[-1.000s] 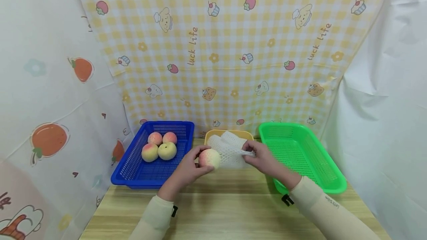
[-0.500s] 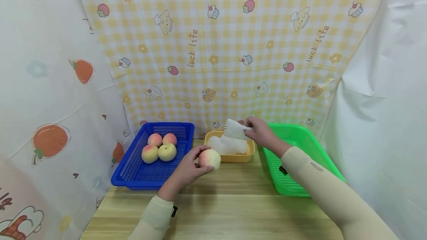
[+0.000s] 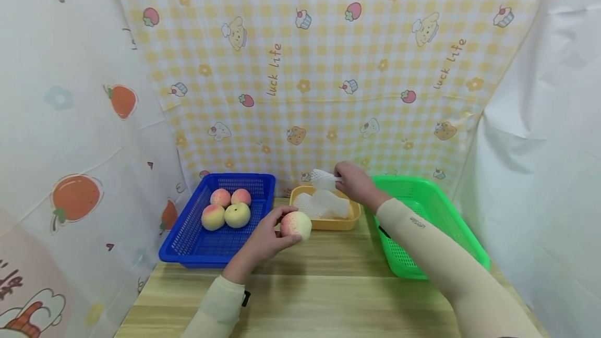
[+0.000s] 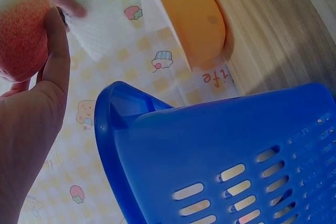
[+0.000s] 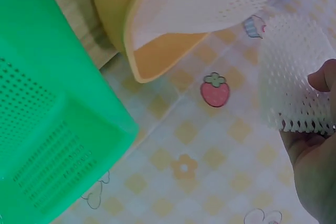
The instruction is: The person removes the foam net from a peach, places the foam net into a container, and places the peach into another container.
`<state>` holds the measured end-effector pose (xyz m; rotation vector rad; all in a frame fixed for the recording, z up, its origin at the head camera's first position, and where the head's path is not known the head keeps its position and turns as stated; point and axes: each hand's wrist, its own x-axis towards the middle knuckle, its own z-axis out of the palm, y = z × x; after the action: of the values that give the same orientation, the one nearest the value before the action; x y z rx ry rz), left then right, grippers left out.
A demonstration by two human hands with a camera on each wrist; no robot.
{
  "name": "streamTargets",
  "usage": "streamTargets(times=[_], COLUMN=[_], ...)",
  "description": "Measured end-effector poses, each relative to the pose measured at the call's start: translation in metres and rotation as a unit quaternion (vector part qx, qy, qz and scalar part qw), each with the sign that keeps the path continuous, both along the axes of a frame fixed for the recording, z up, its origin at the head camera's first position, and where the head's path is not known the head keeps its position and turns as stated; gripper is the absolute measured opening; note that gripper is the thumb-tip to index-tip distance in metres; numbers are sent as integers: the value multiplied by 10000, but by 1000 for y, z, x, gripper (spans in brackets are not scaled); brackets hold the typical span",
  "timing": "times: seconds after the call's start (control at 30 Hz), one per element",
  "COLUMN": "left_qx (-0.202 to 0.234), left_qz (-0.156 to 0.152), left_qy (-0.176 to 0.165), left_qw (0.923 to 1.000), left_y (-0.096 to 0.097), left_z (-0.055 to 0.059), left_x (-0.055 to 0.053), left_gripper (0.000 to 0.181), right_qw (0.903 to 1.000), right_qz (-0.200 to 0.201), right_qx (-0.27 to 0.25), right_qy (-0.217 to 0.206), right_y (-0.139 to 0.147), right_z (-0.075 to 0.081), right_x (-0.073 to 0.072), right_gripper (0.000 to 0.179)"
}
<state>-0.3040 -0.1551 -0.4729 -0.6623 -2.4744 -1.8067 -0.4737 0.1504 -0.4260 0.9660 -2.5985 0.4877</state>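
In the head view my left hand [image 3: 268,233] holds a red-and-cream peach [image 3: 297,225] above the table, fingers and thumb around its sides. My right hand [image 3: 355,180] pinches one end of a white foam fruit net [image 3: 324,177] above the yellow tray [image 3: 353,222]. More white foam nets [image 3: 324,204] lie in that tray. The right wrist view shows the thumb pressed on the held net's mesh [image 5: 294,72]. In the left wrist view the peach [image 4: 23,35] fills the upper left corner, partly cut off by the frame.
A blue basket [image 3: 202,257] with several peaches [image 3: 237,215] stands on the left. On the right is a green basket [image 3: 462,223], partly covered by my right forearm. A checked cloth [image 3: 300,67] hangs behind the wooden table [image 3: 319,296].
My right hand first held a net near the peach, then rose with it to the back above the yellow tray, and has shifted slightly left. My left hand stays put with the peach.
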Motion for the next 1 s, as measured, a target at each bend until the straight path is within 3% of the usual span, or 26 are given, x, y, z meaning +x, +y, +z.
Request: streamTargets(times=[0.2, 0.37, 0.5, 0.6, 0.73, 0.87, 1.0], left_qx=[19, -5, -12, -35, -86, -104, -68], left_qz=[-41, -46, -39, 6, 36, 32, 49], left_qy=[10, 24, 18, 5, 29, 39, 15], left_qw=[10000, 10000, 10000, 10000, 10000, 9999, 10000], left_y=[1, 1, 0, -2, -3, -4, -5], left_z=[0, 1, 1, 1, 2, 2, 2], left_x=[1, 2, 2, 3, 3, 4, 4], left_gripper=[69, 68, 68, 68, 69, 69, 67], right_qw=[9997, 9984, 9919, 9837, 9684, 9464, 9312], right_qz=[-81, -116, 200, 373, 274, 114, 39], right_qx=[150, 514, 1016, 1463, 2000, 2218, 2322], right_qy=[192, -210, -735, -979, -1467, -2348, -2810], right_y=[-4, -6, -9, -12, -18, -25, -32], right_z=[-12, -23, -33, -38, -40, -35, -30], right_x=[-8, -10, -10, -12, -12, -6, -4], right_gripper=[19, 20, 19, 19, 36, 36, 40])
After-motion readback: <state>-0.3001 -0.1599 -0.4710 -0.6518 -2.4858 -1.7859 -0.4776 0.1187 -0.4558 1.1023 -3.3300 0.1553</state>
